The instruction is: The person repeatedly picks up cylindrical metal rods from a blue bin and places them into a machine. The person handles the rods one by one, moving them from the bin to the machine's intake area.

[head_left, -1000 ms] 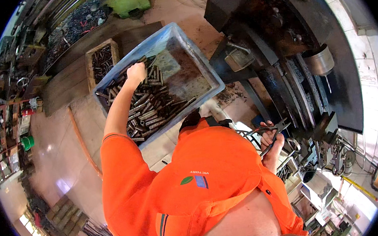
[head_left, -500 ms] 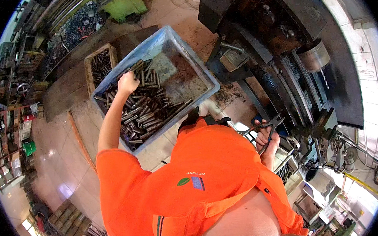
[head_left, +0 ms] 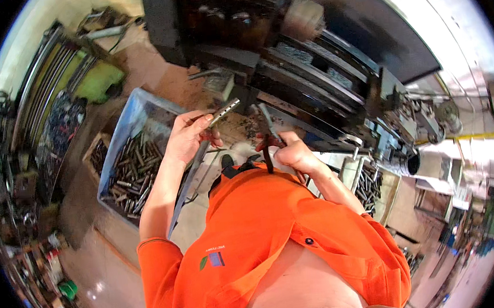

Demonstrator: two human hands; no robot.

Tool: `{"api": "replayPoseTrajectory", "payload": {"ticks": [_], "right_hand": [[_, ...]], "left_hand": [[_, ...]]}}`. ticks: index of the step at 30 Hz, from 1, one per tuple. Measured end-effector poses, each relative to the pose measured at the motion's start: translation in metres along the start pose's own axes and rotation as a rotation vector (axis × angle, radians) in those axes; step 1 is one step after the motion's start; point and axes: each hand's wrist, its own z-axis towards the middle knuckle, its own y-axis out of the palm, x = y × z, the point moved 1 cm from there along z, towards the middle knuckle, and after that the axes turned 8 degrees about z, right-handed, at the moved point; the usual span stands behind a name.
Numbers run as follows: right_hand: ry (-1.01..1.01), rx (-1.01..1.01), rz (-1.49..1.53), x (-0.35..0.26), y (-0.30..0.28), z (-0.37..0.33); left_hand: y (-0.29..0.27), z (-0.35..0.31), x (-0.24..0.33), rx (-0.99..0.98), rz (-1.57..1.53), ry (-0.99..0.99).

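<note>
My left hand (head_left: 190, 138) is closed around a short metal tube (head_left: 224, 111) with a row of small holes along its side. It holds the tube up at a slant over the near right part of a blue plastic bin. My right hand (head_left: 296, 154) grips a pair of pliers (head_left: 266, 121), jaws pointing up and away, close in front of my body. The pliers and the tube are apart. Inside the bin (head_left: 118, 131) lies a heap of dark metal tubes (head_left: 137, 176), loosely piled.
A dark lathe (head_left: 316, 72) fills the far and right side, with a round chuck (head_left: 304, 18). Beyond the bin's left wall stands a wooden box (head_left: 94, 146) of small metal parts. To my right, a tray holds more metal tubes (head_left: 368, 186). Green machinery (head_left: 95, 78) stands at far left.
My left hand has come out of the bin, lifting a metal tube. My right hand has moved forward and inward with the pliers. The view has turned toward the lathe.
</note>
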Motion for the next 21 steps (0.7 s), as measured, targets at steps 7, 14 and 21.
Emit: {"api": "replayPoseTrajectory", "payload": {"ticks": [7,14,21], "right_hand": [[0.032,0.161,-0.016,0.010,-0.013,-0.027],[0.003,0.354,-0.049,0.011,-0.009,-0.045],[-0.018,0.554,-0.156,0.012,0.003,-0.044]], "left_hand": [[0.063,0.035,-0.005,-0.083,0.053,-0.077],[0.094,0.047,0.004,-0.254,0.138,-0.176],[0.097,0.060,-0.004,-0.311,0.128,-0.237]]}}
